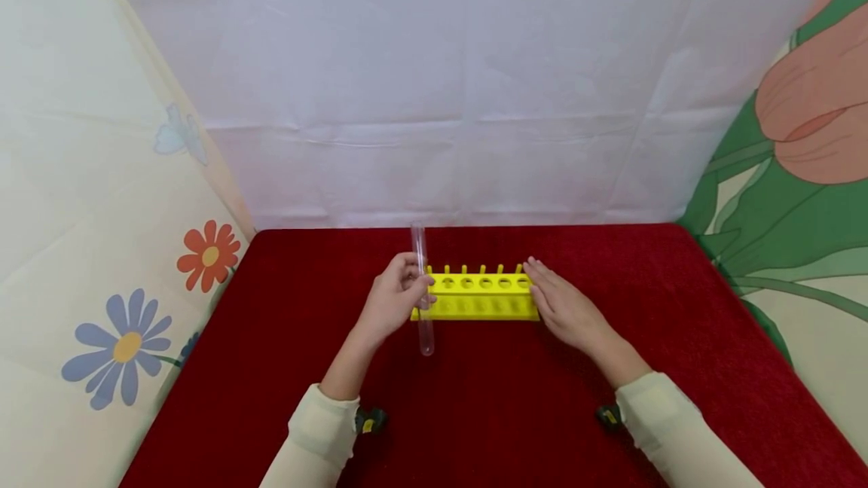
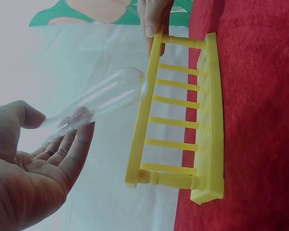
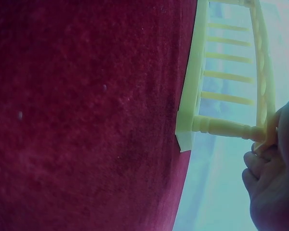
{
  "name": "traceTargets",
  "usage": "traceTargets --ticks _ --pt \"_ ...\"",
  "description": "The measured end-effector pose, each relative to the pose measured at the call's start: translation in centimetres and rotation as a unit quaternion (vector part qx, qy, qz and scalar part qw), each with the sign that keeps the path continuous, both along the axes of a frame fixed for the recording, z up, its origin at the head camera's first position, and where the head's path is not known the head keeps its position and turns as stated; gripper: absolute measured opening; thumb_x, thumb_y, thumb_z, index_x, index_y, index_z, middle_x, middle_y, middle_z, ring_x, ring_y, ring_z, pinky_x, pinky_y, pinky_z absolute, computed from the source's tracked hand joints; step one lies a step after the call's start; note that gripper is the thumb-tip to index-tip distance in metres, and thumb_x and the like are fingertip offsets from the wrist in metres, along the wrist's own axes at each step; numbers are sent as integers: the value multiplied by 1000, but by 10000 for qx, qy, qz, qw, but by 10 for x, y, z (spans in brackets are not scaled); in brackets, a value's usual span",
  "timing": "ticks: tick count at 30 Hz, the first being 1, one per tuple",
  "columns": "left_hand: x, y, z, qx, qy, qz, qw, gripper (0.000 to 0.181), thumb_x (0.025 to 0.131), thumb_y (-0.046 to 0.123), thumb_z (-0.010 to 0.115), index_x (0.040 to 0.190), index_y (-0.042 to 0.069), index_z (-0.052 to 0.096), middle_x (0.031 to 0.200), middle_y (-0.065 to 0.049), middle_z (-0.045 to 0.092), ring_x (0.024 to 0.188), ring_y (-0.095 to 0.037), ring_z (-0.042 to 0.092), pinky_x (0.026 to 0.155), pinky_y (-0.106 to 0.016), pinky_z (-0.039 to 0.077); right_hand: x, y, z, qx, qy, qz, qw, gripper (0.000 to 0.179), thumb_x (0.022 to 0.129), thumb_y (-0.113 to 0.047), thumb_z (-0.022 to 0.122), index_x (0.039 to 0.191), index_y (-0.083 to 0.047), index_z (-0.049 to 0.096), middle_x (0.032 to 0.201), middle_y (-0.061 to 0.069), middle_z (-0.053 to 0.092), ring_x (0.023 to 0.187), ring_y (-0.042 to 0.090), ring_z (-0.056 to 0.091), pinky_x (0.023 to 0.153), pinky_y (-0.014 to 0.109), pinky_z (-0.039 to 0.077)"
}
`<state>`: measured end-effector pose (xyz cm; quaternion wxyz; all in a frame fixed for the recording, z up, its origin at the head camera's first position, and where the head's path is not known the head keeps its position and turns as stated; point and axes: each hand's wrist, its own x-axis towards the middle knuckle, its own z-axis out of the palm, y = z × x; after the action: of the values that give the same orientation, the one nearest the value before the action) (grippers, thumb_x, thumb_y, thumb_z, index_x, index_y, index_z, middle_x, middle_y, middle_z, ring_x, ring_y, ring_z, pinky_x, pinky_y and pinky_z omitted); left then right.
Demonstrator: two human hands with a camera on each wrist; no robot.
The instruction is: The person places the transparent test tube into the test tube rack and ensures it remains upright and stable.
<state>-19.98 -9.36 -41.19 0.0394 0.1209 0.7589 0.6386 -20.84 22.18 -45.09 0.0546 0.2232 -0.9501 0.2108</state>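
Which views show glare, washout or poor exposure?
Head: light mostly even, yellow rack reads clearly; left wrist: pale, washed-out cloth backdrop, with the clear tube fading toward the fingers; right wrist: bluish cast, right hand dark against brightness.

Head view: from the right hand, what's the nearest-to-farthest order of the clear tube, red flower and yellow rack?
1. Yellow rack: touching the right hand, on its left.
2. Clear tube: in the left hand, by the rack's left end.
3. Red flower: on the left wall.
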Motion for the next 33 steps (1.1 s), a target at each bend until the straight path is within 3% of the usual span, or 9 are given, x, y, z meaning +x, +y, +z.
traceTargets --ticks 12,20,28,33 --pt "-4 9 5 45 26 -93 9999 34 101 8 58 134 4 49 113 -28 65 86 -26 73 75 -36 62 1 0 2 15 -55 -22 10000 47 109 -15 40 152 6 38 160 23 34 148 40 31 118 58 29" --pt "-9 16 4 128 136 -64 9998 35 101 7 60 134 4 52 104 -16 69 84 -24 72 73 -36 63 2 0 0 1 19 10 10000 47 110 -16 39 151 6 39 159 23 35 147 41 32 118 57 29" --pt "-12 21 4 158 275 -111 9994 32 101 7 60 132 2 52 103 -18 69 82 -24 72 72 -36 63 2 0 0 10 65 11 10000 47 110 -16 39 151 6 39 159 23 35 147 40 33 117 58 30" --pt "-13 24 6 161 224 -197 9994 33 102 9 59 133 2 51 109 -26 66 85 -24 72 74 -35 63 1 1 -1 13 99 32 9999 47 110 -17 39 151 6 39 159 23 35 147 40 33 117 58 30"
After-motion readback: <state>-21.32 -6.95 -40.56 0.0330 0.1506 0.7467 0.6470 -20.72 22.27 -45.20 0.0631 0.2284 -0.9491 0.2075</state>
